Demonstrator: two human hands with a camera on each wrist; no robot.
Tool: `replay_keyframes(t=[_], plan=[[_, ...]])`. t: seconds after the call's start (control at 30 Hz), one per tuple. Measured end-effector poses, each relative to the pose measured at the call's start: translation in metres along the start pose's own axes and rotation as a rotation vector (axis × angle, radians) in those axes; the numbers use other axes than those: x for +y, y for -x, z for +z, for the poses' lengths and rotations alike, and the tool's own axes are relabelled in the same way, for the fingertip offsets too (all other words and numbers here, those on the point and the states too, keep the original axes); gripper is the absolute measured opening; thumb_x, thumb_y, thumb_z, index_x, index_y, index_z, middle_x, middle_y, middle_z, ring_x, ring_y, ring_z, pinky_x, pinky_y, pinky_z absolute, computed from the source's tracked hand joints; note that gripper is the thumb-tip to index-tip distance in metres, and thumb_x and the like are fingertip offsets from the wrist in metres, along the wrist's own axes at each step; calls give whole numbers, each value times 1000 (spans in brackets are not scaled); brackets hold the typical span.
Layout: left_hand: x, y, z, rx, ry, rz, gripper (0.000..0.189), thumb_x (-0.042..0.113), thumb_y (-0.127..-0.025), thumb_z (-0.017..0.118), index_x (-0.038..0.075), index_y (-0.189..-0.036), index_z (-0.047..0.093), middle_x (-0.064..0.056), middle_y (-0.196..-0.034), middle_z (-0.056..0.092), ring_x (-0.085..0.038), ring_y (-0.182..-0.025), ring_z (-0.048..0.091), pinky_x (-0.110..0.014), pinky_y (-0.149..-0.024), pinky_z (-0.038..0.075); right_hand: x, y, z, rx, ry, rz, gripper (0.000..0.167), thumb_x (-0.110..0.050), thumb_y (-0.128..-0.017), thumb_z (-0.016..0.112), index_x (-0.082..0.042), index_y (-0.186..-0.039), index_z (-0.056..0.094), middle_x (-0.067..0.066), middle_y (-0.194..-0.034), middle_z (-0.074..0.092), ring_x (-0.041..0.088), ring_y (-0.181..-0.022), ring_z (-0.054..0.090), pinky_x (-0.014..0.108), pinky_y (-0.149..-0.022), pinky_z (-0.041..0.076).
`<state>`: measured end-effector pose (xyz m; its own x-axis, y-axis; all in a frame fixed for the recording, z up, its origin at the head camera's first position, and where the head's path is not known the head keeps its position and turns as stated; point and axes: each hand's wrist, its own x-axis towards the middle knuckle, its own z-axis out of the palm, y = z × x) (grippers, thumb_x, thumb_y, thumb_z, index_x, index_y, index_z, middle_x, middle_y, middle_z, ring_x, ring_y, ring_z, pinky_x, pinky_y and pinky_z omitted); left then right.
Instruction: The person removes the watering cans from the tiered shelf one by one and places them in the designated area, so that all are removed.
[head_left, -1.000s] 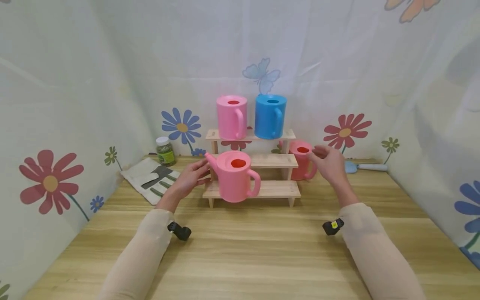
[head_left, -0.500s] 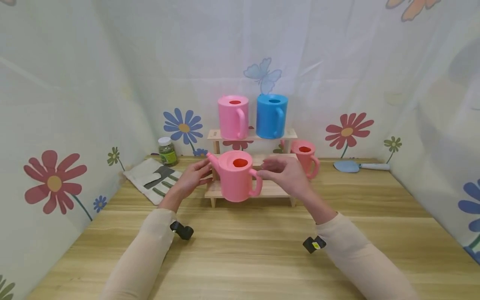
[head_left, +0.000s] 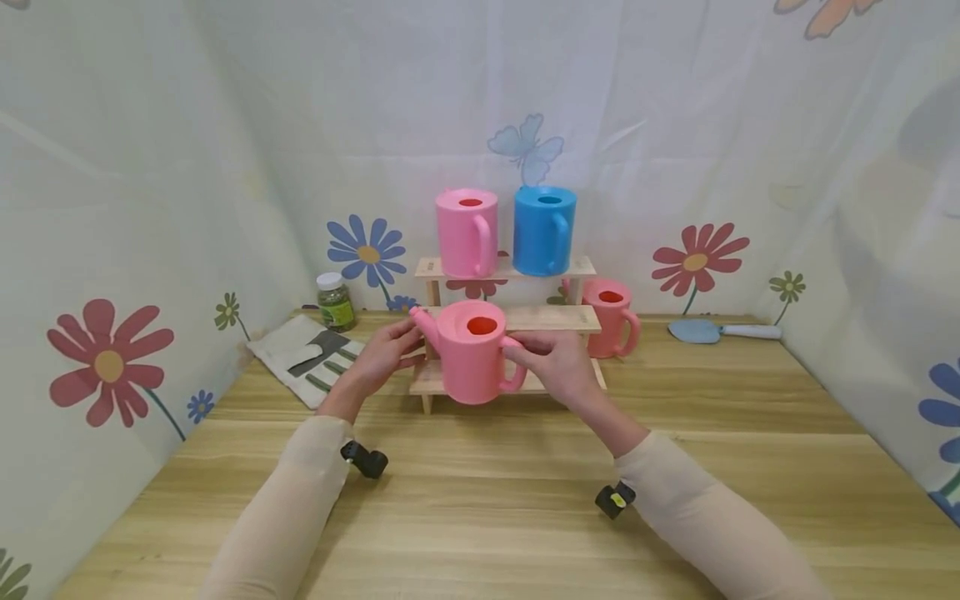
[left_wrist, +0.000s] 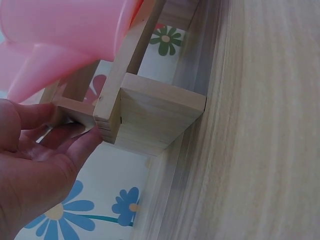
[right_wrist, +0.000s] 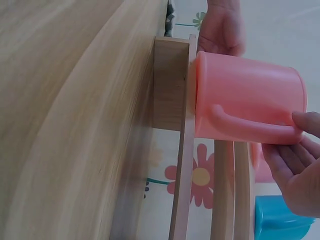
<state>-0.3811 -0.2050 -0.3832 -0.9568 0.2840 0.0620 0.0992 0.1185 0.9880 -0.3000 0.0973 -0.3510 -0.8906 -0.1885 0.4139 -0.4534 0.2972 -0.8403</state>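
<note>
A pink watering can [head_left: 472, 354] stands upright on the lowest shelf of a three-tier wooden stand [head_left: 555, 318], spout to the left and handle to the right. My right hand [head_left: 558, 362] pinches the top of its handle, the thumb on one side and fingers on the other in the right wrist view. On the stand's left side, near the spout, my left hand [head_left: 382, 358] grips the wood; in the left wrist view, its fingers [left_wrist: 82, 147] lie against the upright and shelf end. Parts of those fingers are hidden behind wood.
On the top shelf stand a pink watering can [head_left: 467, 237] and a blue one [head_left: 543, 233]. Another pink can [head_left: 609, 321] is on the table behind the stand's right side. Gloves [head_left: 300, 354] and a jar [head_left: 335, 304] lie left; a trowel [head_left: 723, 332] lies right.
My right hand has moved left from beside the pink can at the right to the front can's handle and taken hold of it. My left hand has stayed at the stand.
</note>
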Motion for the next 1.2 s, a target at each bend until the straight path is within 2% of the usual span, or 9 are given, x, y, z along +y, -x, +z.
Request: replay_keyframes(t=[0.23, 0.37, 0.5, 0.67, 0.77, 0.9, 1.0, 1.07, 1.2], plan=[[-1, -1, 0, 8, -8, -4, 51, 22, -110, 42, 8, -157, 32, -16, -159, 33, -36, -141, 38, -51, -110, 41, -1, 0, -3, -7, -34, 83, 32, -34, -89, 79, -15, -115, 79, 0, -97, 76, 22, -93, 65, 35, -74, 57], [1, -1, -1, 2, 0, -2, 51, 22, -110, 41, 11, -158, 30, -14, -161, 29, -37, -142, 36, -52, -111, 39, -2, 0, -4, 24, -50, 102, 33, -37, -87, 80, -14, -112, 79, 1, -92, 76, 23, -93, 65, 35, -73, 56], [2, -1, -1, -5, 14, 2, 50, 21, -110, 41, 11, -158, 30, -14, -161, 28, -38, -142, 35, -52, -111, 39, -4, 1, -6, 51, -28, 127, 34, -39, -86, 80, -15, -111, 80, -1, -93, 76, 22, -95, 65, 36, -75, 56], [1, 0, -1, -12, 10, -2, 50, 22, -110, 42, 13, -158, 31, -13, -162, 28, -38, -142, 36, -50, -110, 41, -14, 2, -18, 27, -37, 110, 36, -39, -86, 80, -16, -114, 78, -1, -96, 76, 19, -94, 69, 38, -80, 58], [1, 1, -1, -31, 30, -4, 50, 20, -110, 41, 13, -159, 30, -13, -163, 24, -39, -143, 33, -49, -110, 41, -30, 4, -36, 44, -51, 85, 41, -41, -85, 81, -14, -117, 77, 2, -97, 76, 21, -93, 71, 37, -79, 60], [1, 0, -3, -45, 59, 7, 50, 18, -110, 40, 12, -159, 28, -16, -164, 19, -40, -144, 28, -51, -112, 37, -55, 8, -74, 108, -58, 54, 43, -42, -84, 81, -12, -115, 78, 4, -99, 74, 24, -97, 66, 35, -76, 61], [2, -1, -4, -43, 68, 19, 50, 17, -110, 40, 11, -159, 27, -18, -164, 17, -42, -145, 26, -53, -113, 35, -69, 11, -103, 183, -50, 16, 38, -35, -84, 83, -9, -111, 79, 2, -92, 75, 23, -95, 65, 30, -73, 58], [2, -1, -3, -38, 74, 17, 50, 16, -110, 40, 11, -159, 28, -18, -164, 17, -42, -145, 26, -53, -113, 35, -75, 14, -121, 240, -55, -1, 33, -28, -83, 85, -7, -108, 80, 1, -84, 76, 20, -87, 68, 26, -72, 57], [2, 0, -1, -46, 78, 6, 50, 16, -110, 39, 10, -159, 27, -17, -164, 17, -41, -145, 25, -54, -114, 34, -80, 21, -153, 302, -190, -22, 27, -14, -81, 86, 0, -104, 79, 2, -80, 76, 15, -77, 72, 22, -73, 59]])
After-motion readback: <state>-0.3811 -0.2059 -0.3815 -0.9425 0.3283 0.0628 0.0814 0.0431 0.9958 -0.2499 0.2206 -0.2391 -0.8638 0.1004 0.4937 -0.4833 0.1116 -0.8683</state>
